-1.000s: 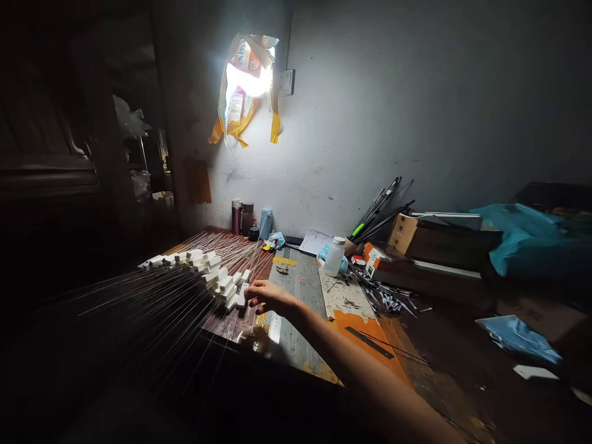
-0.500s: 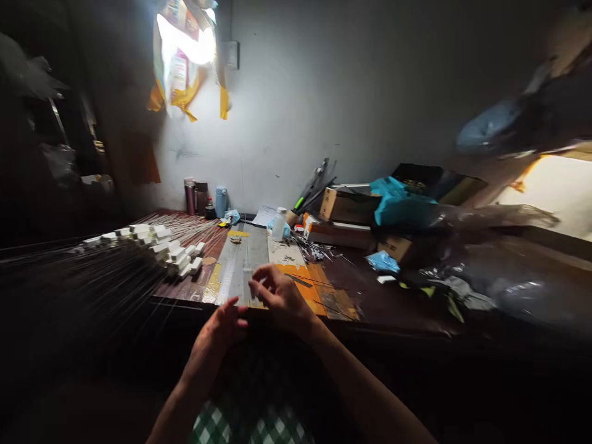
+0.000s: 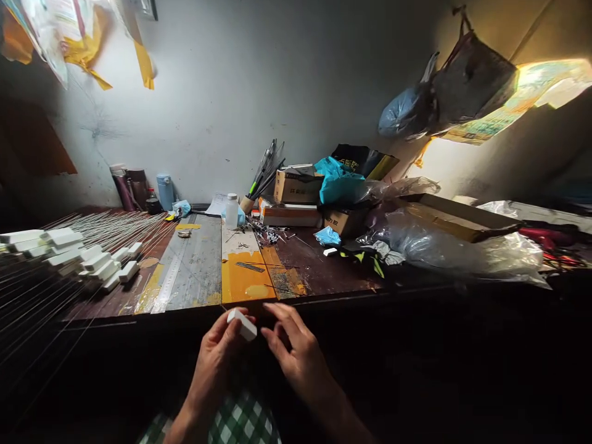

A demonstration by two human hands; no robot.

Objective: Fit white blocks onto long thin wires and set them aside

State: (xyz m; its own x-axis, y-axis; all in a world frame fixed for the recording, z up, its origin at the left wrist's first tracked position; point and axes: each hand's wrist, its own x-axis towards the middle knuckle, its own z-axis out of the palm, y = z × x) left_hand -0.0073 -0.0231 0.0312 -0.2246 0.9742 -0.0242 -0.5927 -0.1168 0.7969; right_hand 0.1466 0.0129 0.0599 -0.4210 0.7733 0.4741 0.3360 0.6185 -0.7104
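My left hand (image 3: 221,338) is closed around a small white rectangular block (image 3: 243,325), pinched between thumb and fingers just in front of the table's front edge. A thin dark tip shows by my left fingertips; whether it is joined to the block I cannot tell. Just right of the block, my right hand (image 3: 292,342) has its fingers apart and curved, touching nothing I can see. Similar white blocks (image 3: 95,259) are heaped at the left of the table, with many thin rods (image 3: 124,225) fanning out around them.
A yellow-stained board (image 3: 247,277) with a short metal strip (image 3: 250,267) lies at the table's front. Behind stand a clear bottle (image 3: 231,213), a blue flask (image 3: 165,192) and cardboard boxes (image 3: 296,185). Plastic bags (image 3: 428,237) crowd the right side.
The view has swung right. A white block now shows in my left hand, whose fingers were apart before. My right hand's fingers, earlier drawn together, have spread.
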